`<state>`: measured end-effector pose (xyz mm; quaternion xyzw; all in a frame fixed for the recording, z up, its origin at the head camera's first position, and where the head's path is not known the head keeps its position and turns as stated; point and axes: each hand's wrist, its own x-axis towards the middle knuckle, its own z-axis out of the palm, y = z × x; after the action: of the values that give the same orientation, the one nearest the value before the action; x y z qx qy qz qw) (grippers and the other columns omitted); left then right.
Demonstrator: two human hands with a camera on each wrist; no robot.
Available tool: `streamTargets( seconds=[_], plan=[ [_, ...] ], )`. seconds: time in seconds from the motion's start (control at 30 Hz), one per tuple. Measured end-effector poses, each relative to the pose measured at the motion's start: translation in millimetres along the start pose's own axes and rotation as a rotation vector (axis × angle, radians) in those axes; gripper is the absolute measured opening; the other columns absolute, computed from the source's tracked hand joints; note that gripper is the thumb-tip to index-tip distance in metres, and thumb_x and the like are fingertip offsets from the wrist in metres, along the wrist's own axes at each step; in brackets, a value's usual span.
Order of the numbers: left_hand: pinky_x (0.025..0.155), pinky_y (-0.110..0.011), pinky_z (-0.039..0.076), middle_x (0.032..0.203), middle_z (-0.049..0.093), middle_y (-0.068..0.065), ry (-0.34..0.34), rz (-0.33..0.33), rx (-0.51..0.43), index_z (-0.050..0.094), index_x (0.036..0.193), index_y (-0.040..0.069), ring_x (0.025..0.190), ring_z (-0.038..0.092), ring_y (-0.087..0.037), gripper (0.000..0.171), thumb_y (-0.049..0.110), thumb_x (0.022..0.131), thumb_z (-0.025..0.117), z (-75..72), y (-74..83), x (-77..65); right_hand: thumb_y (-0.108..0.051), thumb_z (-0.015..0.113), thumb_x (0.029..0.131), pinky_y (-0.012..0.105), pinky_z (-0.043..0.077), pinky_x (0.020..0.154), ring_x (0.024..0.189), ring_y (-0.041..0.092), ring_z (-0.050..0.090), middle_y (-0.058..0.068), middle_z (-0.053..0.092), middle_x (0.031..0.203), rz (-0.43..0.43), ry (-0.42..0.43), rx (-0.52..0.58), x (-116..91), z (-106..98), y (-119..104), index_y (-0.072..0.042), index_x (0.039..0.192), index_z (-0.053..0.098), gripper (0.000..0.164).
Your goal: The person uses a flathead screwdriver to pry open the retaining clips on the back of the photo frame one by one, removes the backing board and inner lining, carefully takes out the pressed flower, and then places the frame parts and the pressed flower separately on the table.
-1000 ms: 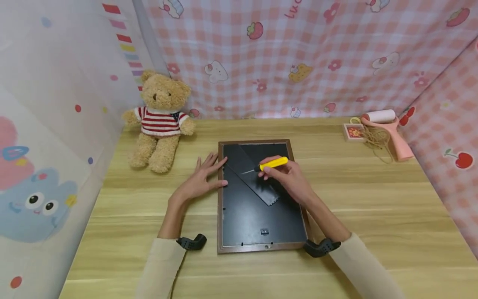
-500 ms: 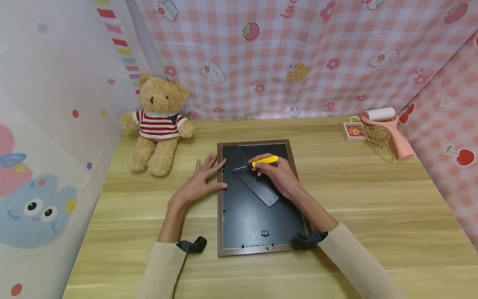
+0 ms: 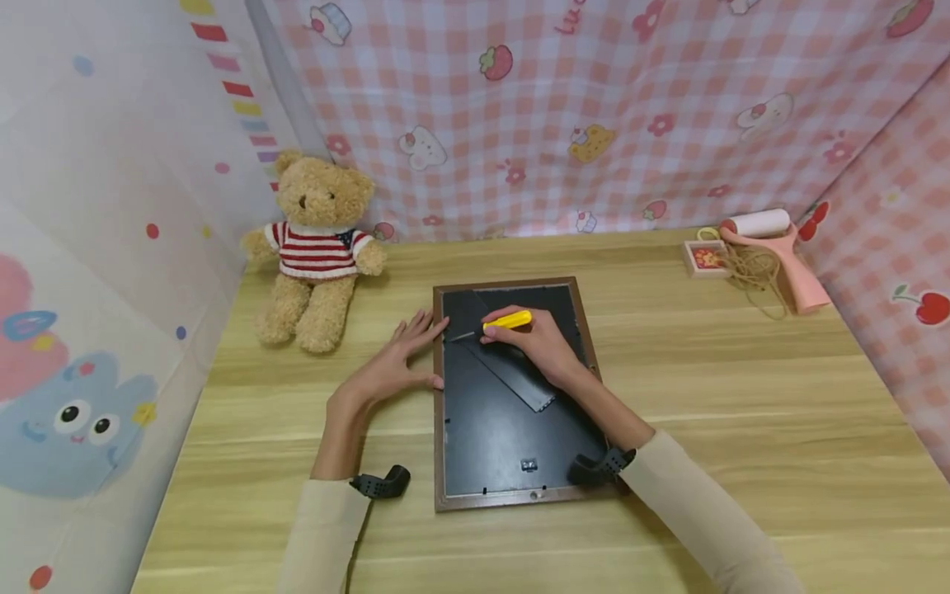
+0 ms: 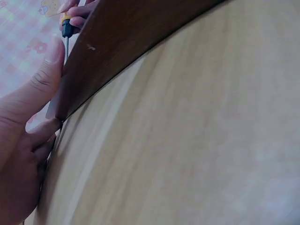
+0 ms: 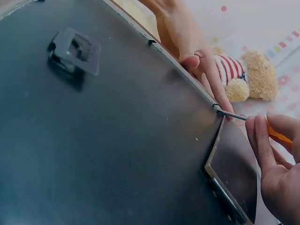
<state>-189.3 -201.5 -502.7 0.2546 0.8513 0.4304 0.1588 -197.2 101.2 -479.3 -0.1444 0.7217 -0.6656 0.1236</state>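
A brown-rimmed picture frame (image 3: 439,445) lies face down, its black backing board (image 3: 486,445) up, with a slanting easel leg (image 3: 515,381) on it. My right hand (image 3: 545,351) grips a screwdriver (image 3: 512,320) by its yellow handle. In the right wrist view the metal shaft (image 5: 234,115) reaches a small black tab (image 5: 216,107) at the rim's inner edge. My left hand (image 3: 386,363) rests at the frame's left side, fingers spread, with a fingertip close to the screwdriver's tip. In the left wrist view its thumb (image 4: 42,84) lies along the brown rim.
A teddy bear (image 3: 315,247) in a striped sweater sits at the back left. At the back right are a pink lint roller (image 3: 801,276), some twine (image 3: 753,268) and a small box (image 3: 705,258). More black tabs (image 5: 151,42) and a hanger (image 5: 77,54) are on the backing.
My right hand has moved left with the screwdriver, bringing its tip from over the easel leg to the frame's left inner edge. The left hand's thumb has slid slightly down and outward.
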Motion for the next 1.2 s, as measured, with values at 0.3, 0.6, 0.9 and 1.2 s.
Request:
streamTargets(
  seconds=[0.3, 0.6, 0.9, 1.2],
  plan=[
    [0.138, -0.057, -0.009, 0.185, 0.006, -0.015, 0.003, 0.021, -0.029, 0.030, 0.175, 0.030, 0.172, -0.007, -0.032, 0.119, 0.075, 0.079, 0.083, 5.3, -28.0, 7.4, -0.012, 0.077, 0.104, 0.022, 0.058, 0.097, 0.103, 0.017, 0.081, 0.013, 0.085, 0.109, -0.010, -0.026, -0.085, 5, 5, -2, 0.000, 0.128, 0.079, 0.027],
    [0.138, -0.055, -0.009, 0.184, 0.009, -0.015, 0.019, 0.032, -0.037, 0.030, 0.175, 0.031, 0.173, -0.006, -0.029, 0.118, 0.076, 0.079, 0.081, 6.5, -29.6, 5.9, -0.014, 0.077, 0.104, 0.024, 0.062, 0.087, 0.099, 0.024, 0.083, 0.012, 0.085, 0.107, -0.092, -0.097, -0.328, 16, 7, -23, 0.001, 0.122, 0.081, 0.024],
    [0.138, -0.057, -0.010, 0.184, 0.007, -0.015, 0.006, -0.001, -0.053, 0.029, 0.175, 0.033, 0.172, -0.008, -0.031, 0.115, 0.075, 0.081, 0.080, 8.0, -26.2, 3.4, -0.014, 0.080, 0.102, 0.030, 0.064, 0.079, 0.089, 0.021, 0.078, 0.011, 0.085, 0.100, -0.185, -0.175, -0.554, 24, 21, -44, 0.004, 0.120, 0.081, 0.025],
    [0.138, -0.054, -0.010, 0.184, 0.009, -0.016, 0.009, 0.025, -0.048, 0.033, 0.175, 0.025, 0.173, -0.007, -0.031, 0.111, 0.068, 0.085, 0.082, 6.2, -22.9, 3.6, -0.009, 0.076, 0.104, 0.020, 0.048, 0.067, 0.070, 0.011, 0.065, 0.009, 0.084, 0.090, -0.263, -0.274, -0.647, 37, 33, -62, 0.005, 0.111, 0.082, 0.018]
  ],
)
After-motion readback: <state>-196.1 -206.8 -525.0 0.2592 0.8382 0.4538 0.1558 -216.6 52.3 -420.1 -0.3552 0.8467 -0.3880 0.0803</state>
